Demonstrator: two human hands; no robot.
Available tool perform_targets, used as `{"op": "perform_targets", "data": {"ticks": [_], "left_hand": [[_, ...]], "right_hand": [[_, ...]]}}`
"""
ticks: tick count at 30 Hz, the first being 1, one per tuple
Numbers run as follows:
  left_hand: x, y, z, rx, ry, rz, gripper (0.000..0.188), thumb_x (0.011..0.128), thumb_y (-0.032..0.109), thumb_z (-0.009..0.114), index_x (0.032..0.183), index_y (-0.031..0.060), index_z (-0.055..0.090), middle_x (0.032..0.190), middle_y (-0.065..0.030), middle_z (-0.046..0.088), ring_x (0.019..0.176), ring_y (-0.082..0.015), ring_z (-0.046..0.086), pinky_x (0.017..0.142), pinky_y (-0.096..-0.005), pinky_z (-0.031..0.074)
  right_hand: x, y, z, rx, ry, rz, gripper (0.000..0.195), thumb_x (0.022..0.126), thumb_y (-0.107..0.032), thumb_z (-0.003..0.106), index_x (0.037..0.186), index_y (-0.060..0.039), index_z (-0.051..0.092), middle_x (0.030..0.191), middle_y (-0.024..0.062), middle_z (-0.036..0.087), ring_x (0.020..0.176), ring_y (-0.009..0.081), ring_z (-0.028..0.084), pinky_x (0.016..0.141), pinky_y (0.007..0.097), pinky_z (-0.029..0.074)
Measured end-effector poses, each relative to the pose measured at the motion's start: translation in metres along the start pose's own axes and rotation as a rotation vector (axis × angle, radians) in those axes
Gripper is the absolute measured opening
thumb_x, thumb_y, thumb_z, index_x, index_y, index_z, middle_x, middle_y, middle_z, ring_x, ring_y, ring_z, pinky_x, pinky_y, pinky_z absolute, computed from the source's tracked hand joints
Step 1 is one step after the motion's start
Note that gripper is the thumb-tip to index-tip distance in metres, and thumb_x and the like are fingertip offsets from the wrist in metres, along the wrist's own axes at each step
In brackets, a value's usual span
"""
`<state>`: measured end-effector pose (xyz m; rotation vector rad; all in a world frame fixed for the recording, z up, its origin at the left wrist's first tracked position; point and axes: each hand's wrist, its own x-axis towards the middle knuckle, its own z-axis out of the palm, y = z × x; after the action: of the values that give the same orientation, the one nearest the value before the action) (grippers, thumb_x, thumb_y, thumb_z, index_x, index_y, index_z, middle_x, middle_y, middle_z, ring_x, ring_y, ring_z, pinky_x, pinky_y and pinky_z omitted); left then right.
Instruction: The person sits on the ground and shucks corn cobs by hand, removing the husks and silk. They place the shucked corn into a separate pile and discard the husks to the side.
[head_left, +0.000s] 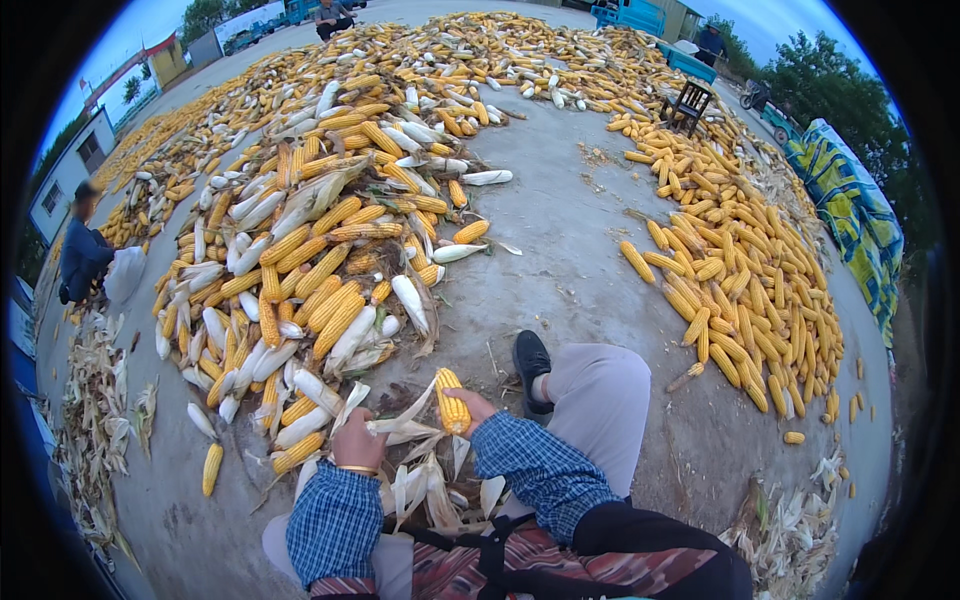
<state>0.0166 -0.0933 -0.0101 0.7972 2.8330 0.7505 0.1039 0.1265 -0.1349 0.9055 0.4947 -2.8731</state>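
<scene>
My right hand (475, 411) grips a bare yellow corn cob (452, 401), held upright over my lap. Pale husk strips (405, 420) run from beside the cob to my left hand (358, 441), whose fingers are closed on them. Whether the strips still join the cob's base, I cannot tell. Loose husks (431, 491) lie between my legs, below both hands. Just beyond my left hand begins a big heap of corn (322, 255), with yellow cobs and white-husked ears mixed together.
A pile of husked cobs (742, 300) spreads to the right, with a wooden chair (686, 106) at its far end. Discarded husks lie at far left (94, 405) and lower right (787, 525). A person (86, 247) crouches at left beside a white sack (124, 274).
</scene>
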Motion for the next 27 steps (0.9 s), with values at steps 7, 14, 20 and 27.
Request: {"op": "perform_targets", "data": {"ticks": [7,14,20,27], "left_hand": [[0.001,0.008,0.005,-0.142,-0.036,-0.057,0.053,0.072,0.032,0.077,0.111,0.0038,0.055,0.099,-0.0194,0.066,0.091,-0.0374,0.063,0.08,-0.0428,0.05],[0.007,-0.004,0.015,-0.3,0.013,-0.218,0.065,0.072,0.035,0.078,0.12,0.0007,0.051,0.111,-0.0245,0.061,0.103,-0.0369,0.059,0.09,-0.04,0.046],[-0.005,-0.031,0.007,-0.277,0.183,-0.259,0.066,0.073,0.034,0.077,0.122,-0.0012,0.05,0.109,-0.0247,0.062,0.102,-0.0373,0.06,0.09,-0.0404,0.046],[-0.032,-0.058,0.062,-0.104,-0.069,-0.221,0.074,0.072,0.032,0.078,0.128,-0.0026,0.044,0.121,-0.0261,0.055,0.114,-0.0375,0.054,0.098,-0.0404,0.042]], "right_hand": [[-0.196,-0.187,0.087,0.13,-0.129,-1.471,0.079,0.094,-0.046,0.049,0.149,-0.0093,0.006,0.145,0.0129,0.035,0.13,0.0255,0.038,0.105,0.0451,0.03],[-0.153,-0.148,0.01,0.03,-0.106,-1.06,0.05,0.094,-0.023,0.05,0.137,-0.0008,0.038,0.115,0.018,0.061,0.088,0.0207,0.065,0.073,0.0341,0.056],[-0.107,-0.112,0.035,-0.021,0.0,-0.85,0.035,0.092,-0.012,0.054,0.123,0.0008,0.048,0.099,0.0156,0.065,0.073,0.0175,0.062,0.063,0.0309,0.054],[-0.076,-0.08,0.047,-0.147,-0.032,-0.667,0.027,0.091,-0.008,0.054,0.117,-0.0001,0.05,0.097,0.015,0.065,0.071,0.0161,0.061,0.06,0.0286,0.053]]}}
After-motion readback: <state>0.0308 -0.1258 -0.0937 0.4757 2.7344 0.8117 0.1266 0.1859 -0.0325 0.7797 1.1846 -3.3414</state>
